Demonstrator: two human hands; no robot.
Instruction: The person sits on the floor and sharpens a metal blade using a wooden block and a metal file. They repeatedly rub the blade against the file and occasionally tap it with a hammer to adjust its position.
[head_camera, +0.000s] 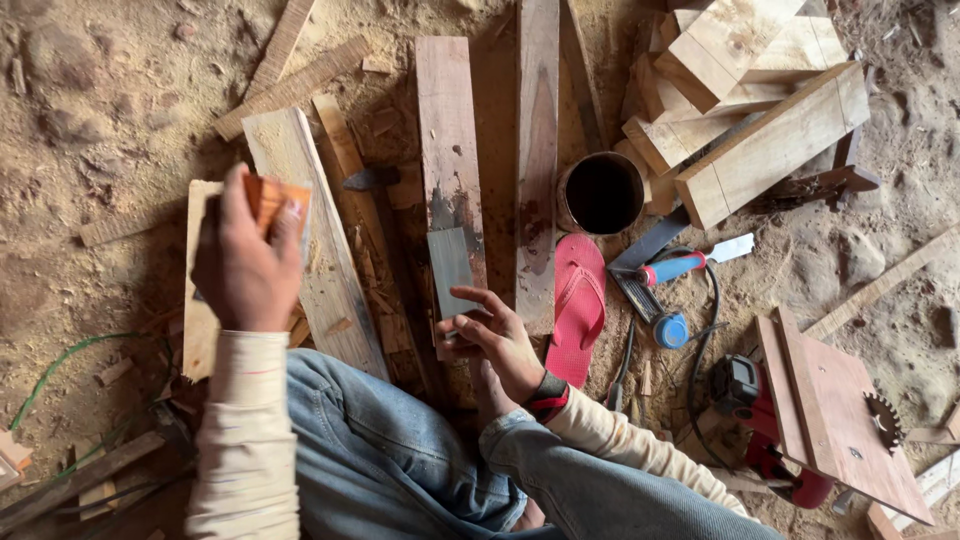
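Left hand (243, 262) fingers are clamped on a small orange block (275, 200), raised left of the grey-ended plank (450, 180). Right hand (495, 340) fingers spread loosely apart, touching that plank's near end; a pink sandal (578, 300) lies just right of it

rough wood planks (450, 130), matt metal tin (600, 192)

head cam | looks steeply down from above | near lap, planks (450, 150) | probably seated
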